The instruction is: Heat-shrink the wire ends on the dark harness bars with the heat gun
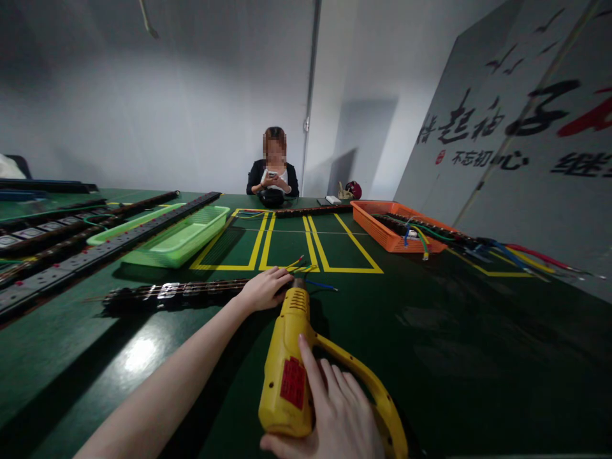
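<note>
My right hand (342,408) is wrapped round the yellow heat gun (281,363), with the index finger stretched along its body. The gun's metal nozzle (298,283) points away from me, close to several coloured wires (296,262). My left hand (266,288) is closed over the right end of a dark strip assembly (191,292) with silvery square parts, which lies across the table. The wires come out just beyond my left fingers: a blue one runs right, while red and yellow ones point up and right. The grip under my left fingers is partly hidden.
A light green basket (165,260) and long socket strips (115,245) lie on the left. At the right, an orange basket (370,224) holds dark strips with coloured wires (526,255). Yellow tape lines (262,242) mark the green table. A person (273,169) sits opposite, holding a phone.
</note>
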Demonstrator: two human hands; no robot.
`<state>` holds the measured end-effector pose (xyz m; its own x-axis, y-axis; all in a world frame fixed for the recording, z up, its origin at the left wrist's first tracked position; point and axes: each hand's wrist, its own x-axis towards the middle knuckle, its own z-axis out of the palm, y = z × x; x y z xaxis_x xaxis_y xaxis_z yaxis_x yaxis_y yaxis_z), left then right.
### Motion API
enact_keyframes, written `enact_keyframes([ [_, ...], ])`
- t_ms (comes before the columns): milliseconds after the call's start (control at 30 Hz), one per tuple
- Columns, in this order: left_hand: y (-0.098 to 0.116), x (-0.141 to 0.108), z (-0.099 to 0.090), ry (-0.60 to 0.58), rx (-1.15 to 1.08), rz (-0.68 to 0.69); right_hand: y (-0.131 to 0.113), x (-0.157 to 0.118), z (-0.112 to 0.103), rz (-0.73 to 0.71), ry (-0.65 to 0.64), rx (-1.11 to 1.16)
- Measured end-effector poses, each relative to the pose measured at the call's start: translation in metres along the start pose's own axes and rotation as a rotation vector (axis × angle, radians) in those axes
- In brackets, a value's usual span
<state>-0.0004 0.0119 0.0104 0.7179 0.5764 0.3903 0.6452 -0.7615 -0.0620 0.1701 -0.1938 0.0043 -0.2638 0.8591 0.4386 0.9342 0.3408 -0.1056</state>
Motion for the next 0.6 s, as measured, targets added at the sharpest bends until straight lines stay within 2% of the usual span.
enact_keyframes([
  [200,-0.001,-0.001,0.001,0.005,0.006,0.000,0.019,-0.004,-0.013,0.000,-0.022,-0.010],
  [467,-0.003,-0.001,0.003,0.006,0.002,0.004,0.059,-0.021,-0.020,-0.040,0.123,-0.212],
  [600,-0.002,-0.002,0.004,0.009,0.007,-0.003,0.062,-0.025,-0.020,-0.060,0.158,-0.281],
])
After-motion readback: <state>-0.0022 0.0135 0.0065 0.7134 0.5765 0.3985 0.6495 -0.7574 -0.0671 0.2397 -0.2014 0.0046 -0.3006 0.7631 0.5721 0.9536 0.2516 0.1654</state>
